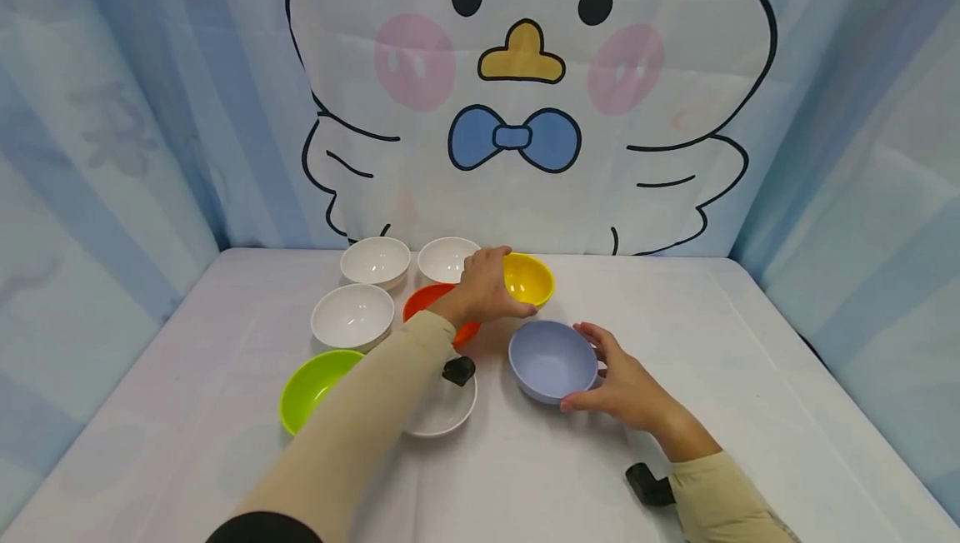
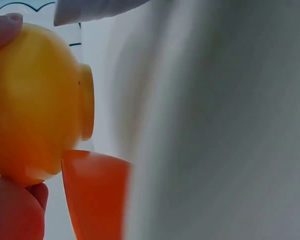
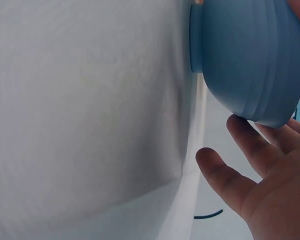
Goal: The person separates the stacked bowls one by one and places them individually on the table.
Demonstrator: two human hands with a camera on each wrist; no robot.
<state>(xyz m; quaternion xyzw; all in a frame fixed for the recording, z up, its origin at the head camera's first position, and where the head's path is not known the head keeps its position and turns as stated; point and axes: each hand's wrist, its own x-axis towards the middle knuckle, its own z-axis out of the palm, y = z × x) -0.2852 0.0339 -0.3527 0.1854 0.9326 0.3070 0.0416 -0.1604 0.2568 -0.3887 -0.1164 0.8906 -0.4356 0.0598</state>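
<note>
My left hand [image 1: 487, 289] grips the side of a yellow bowl [image 1: 528, 279] near the back of the table, thumb toward me and fingers at the far side. In the left wrist view the yellow bowl [image 2: 37, 100] shows its foot, with fingers on opposite sides. Below that forearm sits an orange-red bowl [image 1: 426, 301], partly hidden by the hand and wrist. My right hand [image 1: 626, 385] holds a periwinkle-blue bowl [image 1: 553, 360] by its right side, thumb at the near rim. The right wrist view shows fingertips against the blue bowl's [image 3: 245, 55] wall.
White bowls stand at the back left [image 1: 375, 261], behind the orange-red one [image 1: 446, 256] and at mid-left [image 1: 352, 316]. A lime-green bowl [image 1: 311, 389] and another white bowl [image 1: 442, 414] lie partly under my left forearm. A cartoon-printed curtain [image 1: 517, 201] rises behind the table.
</note>
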